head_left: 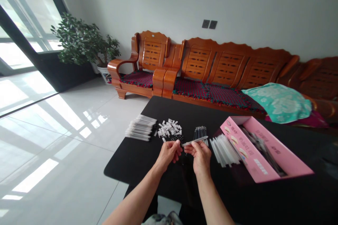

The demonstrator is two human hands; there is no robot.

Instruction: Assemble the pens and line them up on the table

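Note:
My right hand point(202, 154) pinches a whitish, translucent pen barrel point(202, 138), held nearly level and tilted up to the right. At the barrel's left end, the fingers of my left hand point(169, 152) are pressed together; whatever they hold is too small to make out. Just beyond my hands lie a pile of white pen caps point(169, 128) and small black pieces point(177, 138), partly hidden by my left hand. Dark pen refills point(200, 132) are lined up behind my right hand. More translucent barrels point(224, 151) lie to its right, and a stack of capped pens point(141, 127) sits at the left.
A long pink box point(260, 160) with dark slender items inside stands on the black table point(148, 167) at the right. Behind the table runs a wooden sofa point(200, 61) with a turquoise cloth point(280, 101) on it. A potted plant point(84, 42) is at the back left.

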